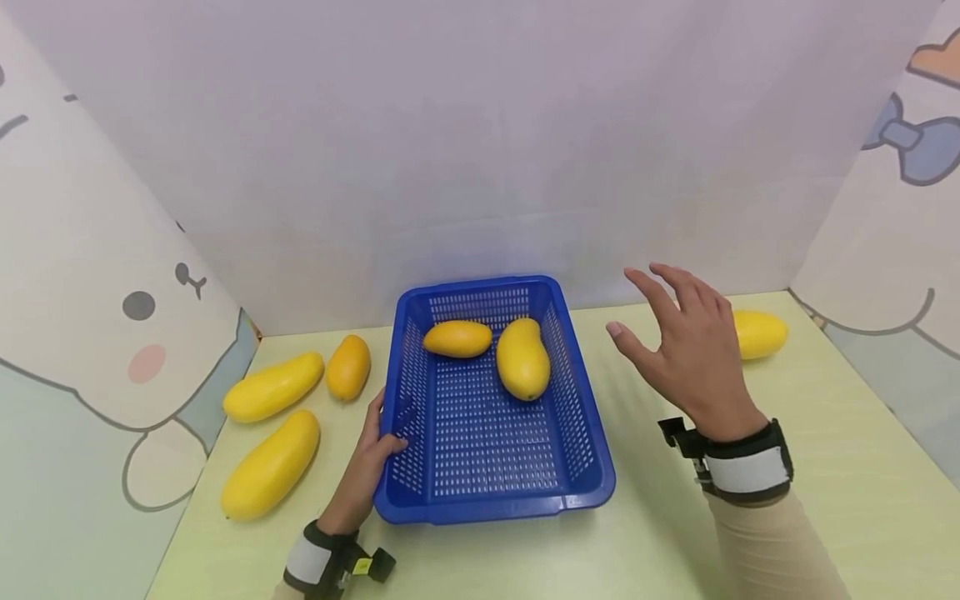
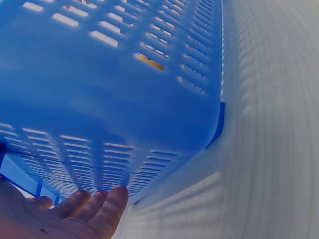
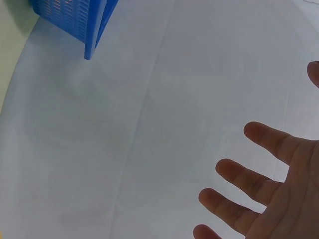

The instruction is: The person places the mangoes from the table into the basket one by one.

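A blue plastic basket [image 1: 495, 508] with slotted walls stands mid-table, holding a small orange-yellow mango [image 1: 457, 339] and a larger yellow mango [image 1: 522, 360]. My left hand [image 1: 367, 467] grips its left side, thumb over the rim and fingers along the outer wall. The left wrist view shows those fingers [image 2: 112, 206] against the slots. To the basket's right, my right hand [image 1: 693, 358] is raised above the table with fingers spread and nothing in it. Behind that hand, partly hidden, lies another yellow mango [image 1: 761, 335].
Left of the basket lie two large yellow mangoes, one farther back [image 1: 273, 387] and one nearer [image 1: 272, 467], with a small orange-yellow mango [image 1: 348, 367] beside them. A pale cloth wall [image 1: 487, 167] rises behind the table [image 1: 645, 533], and printed panels flank both sides.
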Available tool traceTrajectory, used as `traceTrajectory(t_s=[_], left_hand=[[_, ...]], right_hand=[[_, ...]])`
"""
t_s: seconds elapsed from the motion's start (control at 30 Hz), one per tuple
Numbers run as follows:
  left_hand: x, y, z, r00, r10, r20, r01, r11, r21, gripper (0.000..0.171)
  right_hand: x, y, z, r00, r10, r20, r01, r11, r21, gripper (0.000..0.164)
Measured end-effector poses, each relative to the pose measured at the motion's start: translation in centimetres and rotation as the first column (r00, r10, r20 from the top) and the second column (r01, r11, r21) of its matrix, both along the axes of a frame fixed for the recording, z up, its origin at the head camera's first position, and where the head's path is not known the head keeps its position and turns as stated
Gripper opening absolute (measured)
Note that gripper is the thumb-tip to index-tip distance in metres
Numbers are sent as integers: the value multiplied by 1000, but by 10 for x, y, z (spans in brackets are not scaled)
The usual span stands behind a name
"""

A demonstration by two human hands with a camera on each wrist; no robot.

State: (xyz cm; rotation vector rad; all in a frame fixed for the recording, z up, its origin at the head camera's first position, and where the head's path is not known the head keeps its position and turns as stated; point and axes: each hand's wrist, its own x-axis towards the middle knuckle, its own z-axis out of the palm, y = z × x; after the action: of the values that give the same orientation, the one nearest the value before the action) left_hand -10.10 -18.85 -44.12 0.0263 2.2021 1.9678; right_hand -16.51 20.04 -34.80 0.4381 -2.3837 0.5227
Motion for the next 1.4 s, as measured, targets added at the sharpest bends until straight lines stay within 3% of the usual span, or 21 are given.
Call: traceTrajectory(t_s=[0.6,1.0,1.4], left_hand=[[-2,-1,-3,1000,-8,-8,8,1000,3,71],[-3,-2,-4,1000,-2,-9,2,999,32,71],[-3,-1,-4,1000,2,0,-2,1000,31,71]], right_hand=[[-12,18,-10,998,-51,26,52,999,-16,62],[-19,39,-23,987,-117,108,115,993,22,64],[-23,51,-29,981,-143,132,140,990,32,63]])
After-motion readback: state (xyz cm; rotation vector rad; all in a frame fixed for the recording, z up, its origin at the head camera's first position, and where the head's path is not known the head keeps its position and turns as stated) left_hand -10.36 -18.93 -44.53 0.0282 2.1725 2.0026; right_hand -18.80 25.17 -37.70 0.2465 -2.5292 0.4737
